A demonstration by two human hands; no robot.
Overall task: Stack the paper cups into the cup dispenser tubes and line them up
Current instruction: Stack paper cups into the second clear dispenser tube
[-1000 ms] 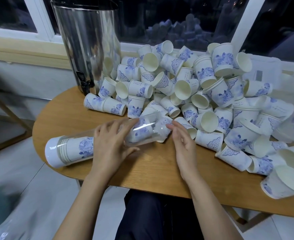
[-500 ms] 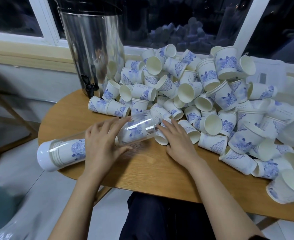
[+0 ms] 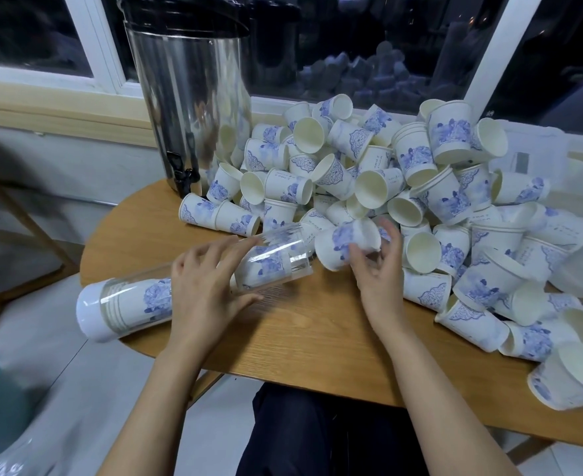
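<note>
While the cup dispenser tube point(image 3: 128, 304) lay on its side on the desk point(image 3: 300, 334), its white capped end stuck out past the desk edge to the left of the left grip point(image 3: 204, 286), with a nested stack of cups showing through the clear wall. That left grip spanned the tube's middle, fingers draped over the top and thumb on the near side, holding it steady. Beyond it, toward the window, stood a steel urn point(image 3: 187, 115). To the right of the left grip the tube's open mouth pointed at the right grip point(image 3: 376, 269), whose curled fingers pinched one paper cup point(image 3: 345, 247) just beside that mouth; whether cup and tube touched could not be told. The cup's wider end looked turned toward the tube. Beyond and to the right of the right grip, the loose cup pile point(image 3: 437, 201) covered much of the desk. The cups were probably very light and thin-walled, easy to crush out of round, so a gentle hold near the stiffer base or rolled rim would suit best. The tube seemed rigid but smooth, and apt to roll, so a hold across its middle made sense.
</note>
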